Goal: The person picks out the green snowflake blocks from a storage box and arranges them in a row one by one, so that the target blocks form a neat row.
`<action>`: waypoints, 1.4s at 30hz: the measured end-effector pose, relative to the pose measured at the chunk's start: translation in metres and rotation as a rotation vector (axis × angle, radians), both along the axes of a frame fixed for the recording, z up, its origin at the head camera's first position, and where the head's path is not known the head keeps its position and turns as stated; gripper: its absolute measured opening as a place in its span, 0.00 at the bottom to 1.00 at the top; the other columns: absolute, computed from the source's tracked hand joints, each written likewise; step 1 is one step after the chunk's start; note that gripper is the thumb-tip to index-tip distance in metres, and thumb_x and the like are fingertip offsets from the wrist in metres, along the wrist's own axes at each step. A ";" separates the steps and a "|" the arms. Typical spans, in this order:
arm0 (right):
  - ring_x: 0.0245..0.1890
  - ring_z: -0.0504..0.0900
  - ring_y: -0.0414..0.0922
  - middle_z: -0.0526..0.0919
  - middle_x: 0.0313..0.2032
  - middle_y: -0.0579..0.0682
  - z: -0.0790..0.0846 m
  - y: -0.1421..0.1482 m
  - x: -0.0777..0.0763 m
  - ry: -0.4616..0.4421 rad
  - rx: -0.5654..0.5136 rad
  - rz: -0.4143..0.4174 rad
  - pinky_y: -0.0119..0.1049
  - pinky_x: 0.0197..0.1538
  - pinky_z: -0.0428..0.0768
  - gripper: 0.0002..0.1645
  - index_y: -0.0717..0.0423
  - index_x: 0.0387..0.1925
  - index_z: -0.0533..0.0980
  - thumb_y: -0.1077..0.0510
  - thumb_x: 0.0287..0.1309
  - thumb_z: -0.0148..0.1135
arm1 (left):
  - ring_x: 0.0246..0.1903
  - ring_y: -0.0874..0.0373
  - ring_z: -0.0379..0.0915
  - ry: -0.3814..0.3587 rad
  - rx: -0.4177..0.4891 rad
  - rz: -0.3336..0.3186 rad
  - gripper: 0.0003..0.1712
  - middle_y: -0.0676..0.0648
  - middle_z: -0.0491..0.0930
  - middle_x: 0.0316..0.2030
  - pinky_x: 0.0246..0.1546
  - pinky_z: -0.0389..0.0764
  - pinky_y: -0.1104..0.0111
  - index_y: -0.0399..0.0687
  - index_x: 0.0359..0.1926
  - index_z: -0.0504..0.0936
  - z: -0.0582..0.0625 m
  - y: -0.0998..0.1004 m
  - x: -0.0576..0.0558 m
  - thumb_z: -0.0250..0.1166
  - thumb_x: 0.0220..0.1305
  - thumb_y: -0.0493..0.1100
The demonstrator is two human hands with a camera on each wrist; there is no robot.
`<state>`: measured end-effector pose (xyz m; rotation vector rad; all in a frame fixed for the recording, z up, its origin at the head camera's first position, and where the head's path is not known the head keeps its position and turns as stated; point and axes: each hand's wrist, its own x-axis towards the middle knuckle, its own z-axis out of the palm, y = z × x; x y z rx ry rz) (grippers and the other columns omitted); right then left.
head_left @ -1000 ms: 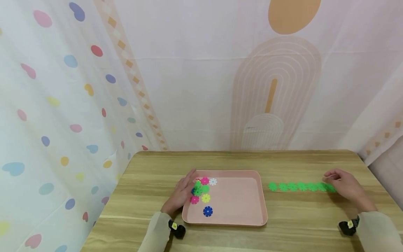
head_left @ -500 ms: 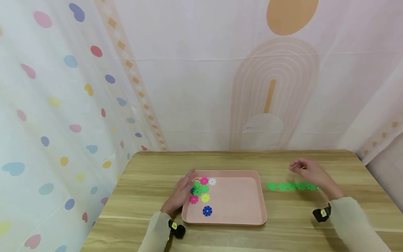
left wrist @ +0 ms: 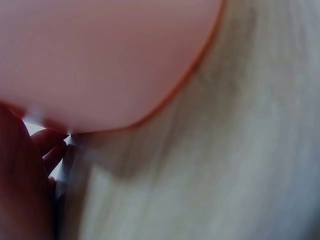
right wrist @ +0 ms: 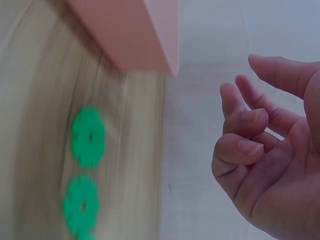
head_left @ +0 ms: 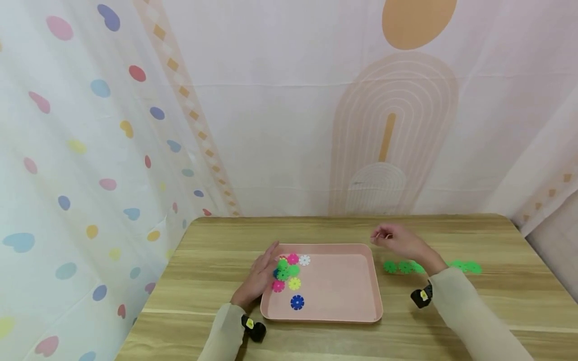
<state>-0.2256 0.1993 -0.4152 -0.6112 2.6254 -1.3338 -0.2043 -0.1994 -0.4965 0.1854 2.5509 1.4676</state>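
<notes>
My left hand (head_left: 257,277) rests along the left edge of a pink tray (head_left: 338,291), its fingers fairly straight. In the left wrist view the tray's rounded corner (left wrist: 135,124) fills the top, with part of the hand at lower left. My right hand (head_left: 403,244) is raised near the tray's far right corner, above the green row. Its fingers (right wrist: 240,150) are loosely curled and thumb and forefinger stand apart, with nothing between them. Notched green plastic snowflake discs (head_left: 390,267) lie in a line right of the tray; the right forearm hides the middle of it.
Toward the tray's left side lie several more snowflake discs: a green one (head_left: 283,274), pink (head_left: 278,286), yellow (head_left: 295,284), white (head_left: 304,260) and a blue one (head_left: 297,302) nearer the front. Behind the wooden table (head_left: 226,235) hangs a patterned curtain (head_left: 280,125).
My right hand has left the right end of the green row and moved left through the air to the tray's far right corner. The left hand stays at the tray.
</notes>
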 end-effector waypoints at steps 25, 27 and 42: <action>0.33 0.80 0.49 0.80 0.37 0.49 -0.015 -0.120 -0.014 -0.285 0.037 0.193 0.37 0.36 0.81 0.14 0.62 0.49 0.77 0.61 0.62 0.64 | 0.76 0.38 0.31 -0.018 0.002 0.009 0.32 0.44 0.44 0.78 0.69 0.33 0.33 0.66 0.79 0.46 0.000 -0.004 0.000 0.37 0.79 0.58; 0.33 0.78 0.48 0.79 0.36 0.50 -0.017 -0.129 -0.014 -0.312 0.023 0.210 0.37 0.36 0.80 0.15 0.62 0.49 0.77 0.63 0.62 0.64 | 0.76 0.37 0.32 0.002 -0.005 0.001 0.32 0.43 0.45 0.78 0.69 0.34 0.33 0.63 0.79 0.46 0.000 -0.004 0.000 0.37 0.79 0.57; 0.35 0.72 0.44 0.77 0.45 0.55 -0.039 -0.180 -0.009 -0.130 0.079 0.358 0.31 0.34 0.73 0.24 0.59 0.52 0.77 0.75 0.53 0.57 | 0.75 0.36 0.35 0.037 -0.028 -0.008 0.31 0.40 0.48 0.77 0.69 0.36 0.33 0.59 0.79 0.48 0.003 -0.003 0.001 0.36 0.80 0.56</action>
